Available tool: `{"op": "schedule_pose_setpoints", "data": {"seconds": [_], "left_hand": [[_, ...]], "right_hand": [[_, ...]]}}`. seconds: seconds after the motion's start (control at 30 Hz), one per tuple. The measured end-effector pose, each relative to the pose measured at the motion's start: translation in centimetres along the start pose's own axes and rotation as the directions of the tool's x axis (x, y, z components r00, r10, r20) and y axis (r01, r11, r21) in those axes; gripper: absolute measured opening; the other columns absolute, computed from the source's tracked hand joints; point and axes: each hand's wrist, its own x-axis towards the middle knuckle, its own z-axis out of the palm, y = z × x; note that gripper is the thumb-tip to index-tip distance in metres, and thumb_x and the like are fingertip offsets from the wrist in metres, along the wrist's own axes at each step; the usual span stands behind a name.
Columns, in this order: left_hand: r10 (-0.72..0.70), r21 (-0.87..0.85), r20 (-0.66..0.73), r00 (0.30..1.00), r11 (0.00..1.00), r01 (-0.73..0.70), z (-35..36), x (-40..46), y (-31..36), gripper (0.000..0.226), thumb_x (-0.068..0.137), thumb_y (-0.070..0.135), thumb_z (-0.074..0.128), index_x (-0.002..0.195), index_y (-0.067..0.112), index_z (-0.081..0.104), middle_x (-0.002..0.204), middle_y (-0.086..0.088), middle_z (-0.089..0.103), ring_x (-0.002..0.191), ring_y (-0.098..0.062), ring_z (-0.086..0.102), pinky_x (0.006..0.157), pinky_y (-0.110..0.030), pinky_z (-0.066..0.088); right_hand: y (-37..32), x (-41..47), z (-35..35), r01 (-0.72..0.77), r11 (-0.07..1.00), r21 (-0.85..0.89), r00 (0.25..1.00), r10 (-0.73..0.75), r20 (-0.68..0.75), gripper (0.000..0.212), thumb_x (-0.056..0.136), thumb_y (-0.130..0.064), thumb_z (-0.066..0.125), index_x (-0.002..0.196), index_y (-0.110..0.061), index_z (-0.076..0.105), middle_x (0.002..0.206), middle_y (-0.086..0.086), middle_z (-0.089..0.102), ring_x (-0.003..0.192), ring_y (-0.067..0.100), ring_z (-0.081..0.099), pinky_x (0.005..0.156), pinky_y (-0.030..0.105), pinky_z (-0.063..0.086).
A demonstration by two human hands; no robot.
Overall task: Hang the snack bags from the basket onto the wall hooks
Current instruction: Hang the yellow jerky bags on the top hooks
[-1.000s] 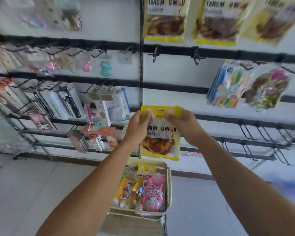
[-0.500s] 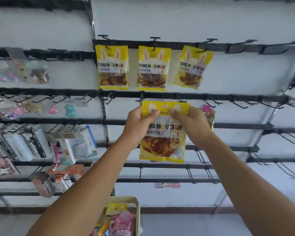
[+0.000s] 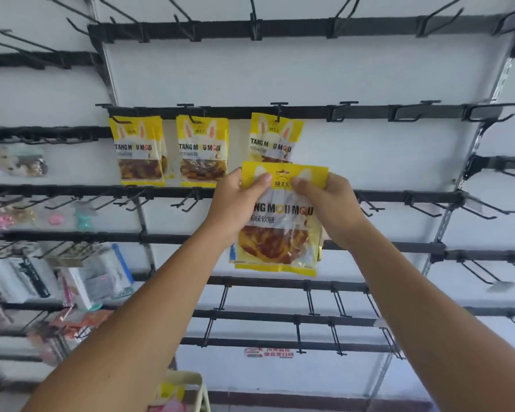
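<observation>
Both hands, left hand (image 3: 235, 203) and right hand (image 3: 329, 203), pinch the top edge of a yellow plastic snack bag (image 3: 280, 227), fingers curled on it, held just below the third hanging yellow bag (image 3: 275, 138) on the black wall rail (image 3: 369, 111).

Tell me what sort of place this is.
Most likely a small shop's display wall: rows of black wall hooks on rails, matching yellow snack bags hung in a row, and other packaged goods hanging on the left.
</observation>
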Motion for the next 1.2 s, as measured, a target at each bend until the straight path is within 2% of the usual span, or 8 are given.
{"op": "schedule_pose_setpoints", "data": {"seconds": [0.3, 0.43, 0.53, 0.6, 0.73, 0.87, 1.03, 1.2], "left_hand": [[0.035, -0.001, -0.039, 0.999, 0.999, -0.035, 0.3, 7.3, -0.7, 0.015, 0.092, 0.037, 0.069, 0.092, 0.022, 0.073, 0.094, 0.001, 0.077, 0.095, -0.017, 0.072, 0.094, -0.051, 0.055], [0.042, -0.029, -0.037, 0.998, 0.999, -0.043, 0.3, 11.4, -1.0, 0.017, 0.094, 0.035, 0.068, 0.082, 0.023, 0.072, 0.083, 0.008, 0.075, 0.08, -0.003, 0.071, 0.087, -0.039, 0.056], [0.052, -0.056, -0.033, 0.998, 0.997, -0.054, 0.6, 13.9, -1.2, 0.022, 0.094, 0.034, 0.068, 0.076, 0.021, 0.07, 0.075, 0.01, 0.073, 0.076, -0.006, 0.071, 0.083, -0.04, 0.056], [0.062, -0.074, -0.027, 0.998, 0.995, -0.064, 0.7, 15.2, -1.2, 0.023, 0.094, 0.033, 0.068, 0.075, 0.021, 0.07, 0.071, 0.012, 0.071, 0.074, -0.007, 0.069, 0.081, -0.039, 0.055], [0.084, -0.093, -0.028, 0.996, 0.992, -0.086, 1.2, 16.8, -1.2, 0.02, 0.093, 0.032, 0.068, 0.076, 0.022, 0.072, 0.069, 0.016, 0.071, 0.071, 0.001, 0.067, 0.078, -0.034, 0.054], [0.047, -0.125, -0.054, 0.997, 0.991, -0.053, 1.7, 17.7, -1.4, 0.016, 0.092, 0.031, 0.07, 0.08, 0.021, 0.073, 0.077, 0.011, 0.073, 0.079, -0.007, 0.069, 0.08, -0.033, 0.054], [0.004, -0.126, -0.053, 0.999, 0.992, -0.01, 2.0, 18.3, -1.6, 0.013, 0.092, 0.031, 0.07, 0.086, 0.02, 0.074, 0.087, 0.007, 0.076, 0.088, -0.01, 0.071, 0.084, -0.034, 0.055], [-0.003, -0.126, -0.068, 0.998, 0.992, -0.006, 2.4, 18.8, -1.1, 0.018, 0.092, 0.032, 0.07, 0.088, 0.015, 0.075, 0.094, -0.002, 0.076, 0.091, -0.016, 0.071, 0.08, -0.036, 0.054]], "right_hand": [[0.8, 7.3, 0.5, 0.057, 0.998, 0.001, 0.998, -0.057, -0.039, 0.031, 0.094, -0.029, 0.067, 0.063, -0.023, 0.065, 0.068, -0.003, 0.066, 0.07, 0.02, 0.063, 0.075, 0.04, 0.054], [0.8, 11.0, 0.8, 0.068, 0.998, -0.012, 0.996, -0.069, -0.063, 0.035, 0.092, -0.031, 0.068, 0.059, -0.023, 0.062, 0.066, 0.001, 0.062, 0.066, 0.021, 0.059, 0.068, 0.04, 0.052], [0.5, 13.0, 0.9, 0.081, 0.996, -0.023, 0.992, -0.083, -0.096, 0.035, 0.093, -0.026, 0.067, 0.06, -0.021, 0.058, 0.061, -0.002, 0.06, 0.061, 0.018, 0.058, 0.062, 0.031, 0.05], [0.5, 14.3, 0.7, 0.083, 0.997, -0.009, 0.991, -0.084, -0.106, 0.035, 0.093, -0.023, 0.067, 0.059, -0.021, 0.059, 0.064, 0.0, 0.061, 0.064, 0.02, 0.06, 0.064, 0.033, 0.051], [0.7, 16.1, 0.2, 0.106, 0.994, -0.037, 0.989, -0.11, -0.099, 0.038, 0.091, -0.026, 0.067, 0.055, -0.024, 0.059, 0.065, 0.001, 0.057, 0.065, 0.019, 0.055, 0.065, 0.036, 0.047], [0.8, 17.2, 0.1, 0.117, 0.993, -0.029, 0.988, -0.119, -0.093, 0.042, 0.094, -0.021, 0.065, 0.053, -0.024, 0.059, 0.061, -0.005, 0.06, 0.06, 0.015, 0.057, 0.061, 0.029, 0.049], [1.5, 18.3, 0.0, 0.072, 0.997, -0.003, 0.994, -0.072, -0.088, 0.037, 0.091, -0.024, 0.068, 0.055, -0.024, 0.063, 0.072, 0.006, 0.064, 0.069, 0.024, 0.061, 0.074, 0.053, 0.057], [1.1, 19.0, -0.4, 0.095, 0.996, -0.001, 0.989, -0.094, -0.111, 0.039, 0.093, -0.023, 0.066, 0.056, -0.02, 0.056, 0.06, -0.002, 0.055, 0.061, 0.02, 0.052, 0.064, 0.034, 0.046]]}}
